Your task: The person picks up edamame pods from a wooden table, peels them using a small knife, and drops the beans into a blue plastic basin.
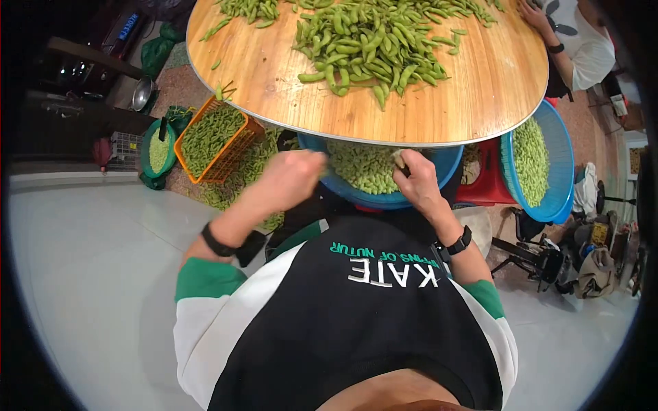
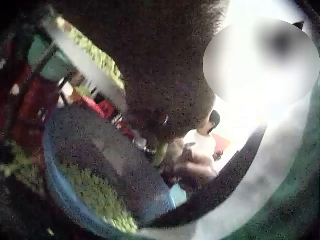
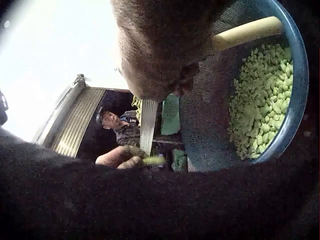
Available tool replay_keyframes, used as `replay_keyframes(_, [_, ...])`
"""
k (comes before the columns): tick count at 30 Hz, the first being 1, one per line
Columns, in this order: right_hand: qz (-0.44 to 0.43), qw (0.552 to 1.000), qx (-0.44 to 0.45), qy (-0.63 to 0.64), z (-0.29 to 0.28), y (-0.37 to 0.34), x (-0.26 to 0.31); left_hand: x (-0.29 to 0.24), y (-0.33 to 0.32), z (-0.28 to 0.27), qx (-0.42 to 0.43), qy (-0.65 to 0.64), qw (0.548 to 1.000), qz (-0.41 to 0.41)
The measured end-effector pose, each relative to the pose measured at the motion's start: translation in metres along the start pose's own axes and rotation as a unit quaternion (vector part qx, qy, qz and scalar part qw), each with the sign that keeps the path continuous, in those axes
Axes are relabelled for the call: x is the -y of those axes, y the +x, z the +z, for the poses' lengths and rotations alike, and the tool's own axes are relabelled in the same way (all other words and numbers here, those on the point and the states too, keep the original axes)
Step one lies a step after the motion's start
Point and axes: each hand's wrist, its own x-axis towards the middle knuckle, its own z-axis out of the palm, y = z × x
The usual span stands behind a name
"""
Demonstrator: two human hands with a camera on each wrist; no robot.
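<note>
My left hand (image 1: 295, 178), blurred, is raised beside the left rim of a blue basin (image 1: 449, 164) in the head view. It pinches a green soybean pod (image 3: 153, 161), seen beyond my right hand in the right wrist view. Over the basin's right part, my right hand (image 1: 421, 181) has its fingers curled. At its fingertips is a small pale green piece (image 1: 397, 159), too small to make out further. Shelled green beans (image 1: 363, 171) lie in the basin, partly hidden under the table edge. A large heap of soybean pods (image 1: 373, 48) covers the table's middle.
The round wooden table (image 1: 253, 85) overhangs the basin. An orange crate (image 1: 240, 137) of pods and a green-lined container (image 1: 146, 164) stand left. Right are a red stool (image 1: 490, 185) and another blue basket (image 1: 564, 157) of beans. Another person (image 1: 589, 51) sits at the table's right.
</note>
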Motion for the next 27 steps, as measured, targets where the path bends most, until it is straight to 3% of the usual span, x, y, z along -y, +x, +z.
replay_keyframes(2, [-0.030, 1.000, -0.002, -0.006, 0.004, 0.002, 0.001, 0.014, -0.007, -0.034, 0.045, 0.139, 0.989, -0.006])
replay_keyframes(4, [-0.069, 0.995, -0.011, -0.068, 0.009, 0.004, -0.001, 0.019, 0.012, -0.052, -0.071, 0.090, 0.993, 0.007])
replay_keyframes(7, [-0.048, 0.995, -0.002, -0.089, 0.008, 0.004, 0.003, 0.035, 0.063, -0.053, -0.235, 0.076, 0.969, -0.010])
replay_keyframes(9, [-0.040, 0.995, 0.004, -0.092, 0.005, 0.003, 0.006, 0.061, 0.095, -0.038, -0.269, 0.119, 0.956, 0.012])
replay_keyframes(11, [0.033, 0.999, 0.034, 0.008, 0.000, 0.001, 0.015, 0.075, 0.103, -0.023, -0.301, 0.158, 0.940, 0.029])
replay_keyframes(12, [0.032, 0.999, 0.034, 0.006, -0.004, 0.001, 0.018, 0.078, 0.103, -0.021, -0.277, 0.142, 0.950, -0.004])
replay_keyframes(14, [0.088, 0.983, 0.094, 0.134, -0.008, 0.001, 0.023, 0.085, 0.101, -0.023, -0.252, 0.129, 0.958, -0.035])
replay_keyframes(16, [0.064, 0.983, 0.082, 0.150, -0.012, 0.005, 0.032, 0.079, 0.091, -0.029, -0.263, 0.087, 0.953, -0.126])
replay_keyframes(17, [0.119, 0.958, 0.104, 0.241, -0.018, 0.012, 0.044, 0.072, 0.088, -0.032, -0.262, 0.089, 0.953, -0.125])
replay_keyframes(18, [0.173, 0.920, 0.123, 0.328, -0.022, 0.018, 0.055, 0.058, 0.084, -0.034, -0.236, -0.131, 0.953, -0.139])
replay_keyframes(19, [0.180, 0.904, 0.115, 0.370, -0.023, 0.022, 0.060, 0.043, 0.081, -0.034, -0.197, -0.347, 0.905, -0.147])
replay_keyframes(20, [0.184, 0.904, 0.110, 0.369, -0.022, 0.026, 0.060, 0.023, 0.077, -0.033, -0.191, -0.348, 0.906, -0.145])
replay_keyframes(22, [0.196, 0.799, 0.095, 0.560, -0.021, 0.036, 0.058, -0.015, 0.072, -0.024, -0.094, -0.590, 0.783, -0.171])
replay_keyframes(24, [0.203, 0.791, 0.085, 0.571, -0.022, 0.038, 0.063, -0.027, 0.071, -0.008, -0.066, -0.609, 0.775, -0.156])
replay_keyframes(26, [0.203, 0.738, 0.087, 0.637, -0.025, 0.038, 0.067, -0.033, 0.074, 0.005, -0.046, -0.626, 0.765, -0.142])
replay_keyframes(27, [0.204, 0.735, 0.085, 0.641, -0.027, 0.037, 0.069, -0.035, 0.075, 0.009, -0.049, -0.636, 0.757, -0.141])
